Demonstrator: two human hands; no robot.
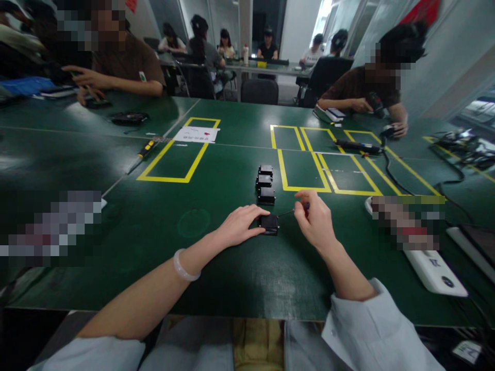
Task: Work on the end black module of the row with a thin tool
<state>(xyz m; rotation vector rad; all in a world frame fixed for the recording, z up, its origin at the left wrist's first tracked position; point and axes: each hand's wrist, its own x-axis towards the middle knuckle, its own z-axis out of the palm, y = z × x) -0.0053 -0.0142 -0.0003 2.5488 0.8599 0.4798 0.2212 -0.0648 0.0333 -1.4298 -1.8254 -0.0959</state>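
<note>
A small black box-like part (269, 223) lies flat on the green table, nearest to me in a line of similar parts. My left hand (244, 222) grips it from the left, fingers at its far edge and thumb at its near edge. Closed around the dark handle of a thin screwdriver (307, 205) is my right hand (315, 219). The screwdriver's shaft points left, with its tip by the part's far right corner; whether it touches is too small to tell. Beyond stand three more black parts (266, 195), in a row running away from me.
Yellow tape rectangles (305, 189) mark the table (232, 288). A yellow-and-black screwdriver (147, 149) and a paper sheet (196, 134) lie far left. On the right are a black corded tool (359, 147) and a white power strip (436, 273). Co-workers sit across the table.
</note>
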